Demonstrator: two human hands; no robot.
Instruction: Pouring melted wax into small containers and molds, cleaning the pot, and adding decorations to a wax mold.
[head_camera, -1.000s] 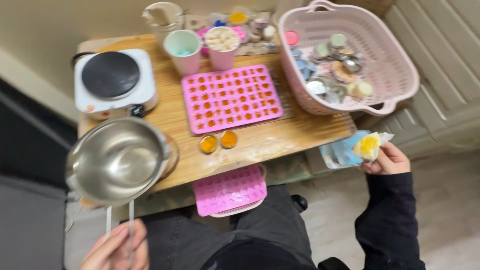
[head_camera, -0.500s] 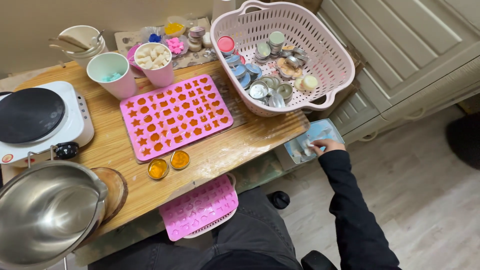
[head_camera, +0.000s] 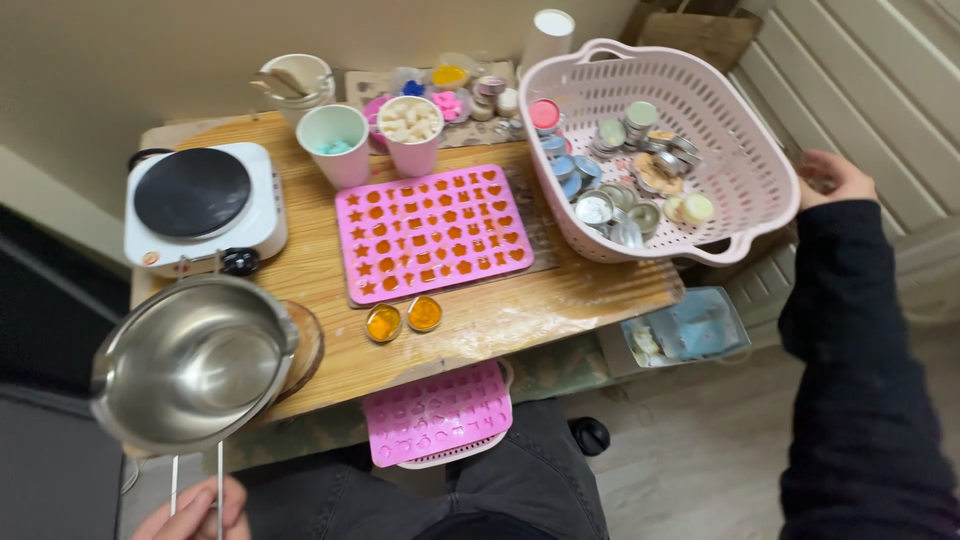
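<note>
Left hand (head_camera: 195, 508) grips the wire handle, holding the empty pot (head_camera: 190, 362) near-left over the table edge. Right hand (head_camera: 835, 178), fingers loosely apart and empty, reaches beside the basket (head_camera: 765, 170), far right.

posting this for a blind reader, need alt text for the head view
Seen from above, a person's left hand holds an empty steel pot by its wire handle while the right hand reaches beside a pink basket of tins. A hot plate and a filled pink mould sit on the wooden table.
</note>
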